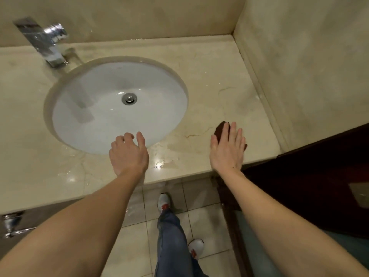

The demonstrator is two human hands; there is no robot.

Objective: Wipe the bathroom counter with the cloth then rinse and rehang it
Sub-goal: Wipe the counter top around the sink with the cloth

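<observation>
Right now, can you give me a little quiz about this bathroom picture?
1. True or false: the right hand lies flat on the dark cloth.
2. Where is the cloth? A on the floor; B on the counter, right of the sink; C in a bucket.
3. Fill in: the left hand holds ____.
Key: 1 true; 2 B; 3 nothing.

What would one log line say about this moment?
step: wipe counter | right hand: flat on dark red cloth | left hand: empty, at sink edge
</observation>
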